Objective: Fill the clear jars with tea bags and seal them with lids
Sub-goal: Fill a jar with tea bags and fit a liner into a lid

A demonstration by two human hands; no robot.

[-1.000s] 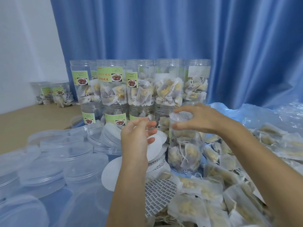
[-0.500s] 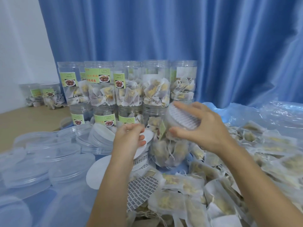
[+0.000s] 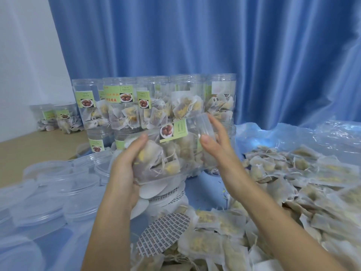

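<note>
We are holding a clear jar [image 3: 175,151] packed with tea bags, tilted on its side in the air between both hands, in front of the stacked filled jars [image 3: 154,102] that are standing against the blue curtain [image 3: 195,36]. Our left hand [image 3: 125,169] is cupping the jar's base end from below, its fingers curled round the plastic and its thumb pressing on top. Our right hand [image 3: 214,147] is resting against the jar's mouth end with fingers straight and released, not curling round it. The jar's green label [image 3: 173,130] is facing us. Below the jar, white seal discs [image 3: 162,189] are lying in a pile, clear lids [image 3: 58,182] are sitting to the left, and loose tea bags [image 3: 293,182] are heaped to the right on the table [image 3: 29,151].
</note>
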